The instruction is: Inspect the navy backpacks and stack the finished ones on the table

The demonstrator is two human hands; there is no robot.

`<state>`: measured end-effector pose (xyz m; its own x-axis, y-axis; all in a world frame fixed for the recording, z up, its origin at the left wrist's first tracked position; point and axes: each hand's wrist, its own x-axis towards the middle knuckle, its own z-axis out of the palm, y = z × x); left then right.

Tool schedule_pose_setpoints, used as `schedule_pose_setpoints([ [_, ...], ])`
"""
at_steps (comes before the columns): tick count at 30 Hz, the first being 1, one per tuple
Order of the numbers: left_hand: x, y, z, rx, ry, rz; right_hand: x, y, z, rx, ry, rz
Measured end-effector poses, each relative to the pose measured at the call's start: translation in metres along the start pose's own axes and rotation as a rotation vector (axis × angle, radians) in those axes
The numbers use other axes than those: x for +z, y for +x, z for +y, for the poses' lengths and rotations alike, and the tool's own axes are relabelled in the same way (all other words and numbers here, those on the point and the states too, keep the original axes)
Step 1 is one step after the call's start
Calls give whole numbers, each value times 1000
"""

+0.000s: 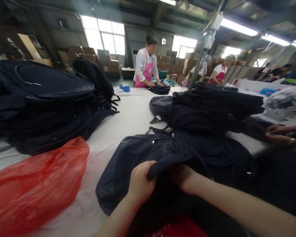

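A black backpack (123, 158) lies on the white table directly in front of me. My left hand (143, 180) is closed round the raised edge of its fabric. Under that lifted flap reaches my right hand (184, 177), whose fingers are hidden by the cloth, so their hold does not show. A zipper pull and a small round fitting are visible on the bag's upper face. Beside it on the right lies another dark backpack (227, 158), touching the first one.
Piled black backpacks (49, 108) stand at the left, with a second pile (212, 105) at the right. A red plastic bag (44, 184) lies front left on the white table (133, 108). Across it works a person (148, 65) in a pink apron. Another person's hands (278, 133) are at right.
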<state>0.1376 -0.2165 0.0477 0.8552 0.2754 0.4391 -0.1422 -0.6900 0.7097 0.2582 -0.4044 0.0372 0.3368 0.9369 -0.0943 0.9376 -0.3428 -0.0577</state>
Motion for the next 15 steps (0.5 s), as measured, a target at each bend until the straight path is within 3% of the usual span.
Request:
schedule_pose_setpoints([
  [3, 0, 5, -7, -51, -29, 19, -31, -30, 23, 75, -108, 44],
  [7, 1, 12, -7, -69, -42, -5, -57, -56, 58, 236, -118, 275],
  [12, 4, 11, 1, -59, -23, -81, -50, -44, 77, 374, 2, 381],
  [15, 7, 3, 6, -47, 4, -128, -47, -25, 83, 419, -12, 351],
])
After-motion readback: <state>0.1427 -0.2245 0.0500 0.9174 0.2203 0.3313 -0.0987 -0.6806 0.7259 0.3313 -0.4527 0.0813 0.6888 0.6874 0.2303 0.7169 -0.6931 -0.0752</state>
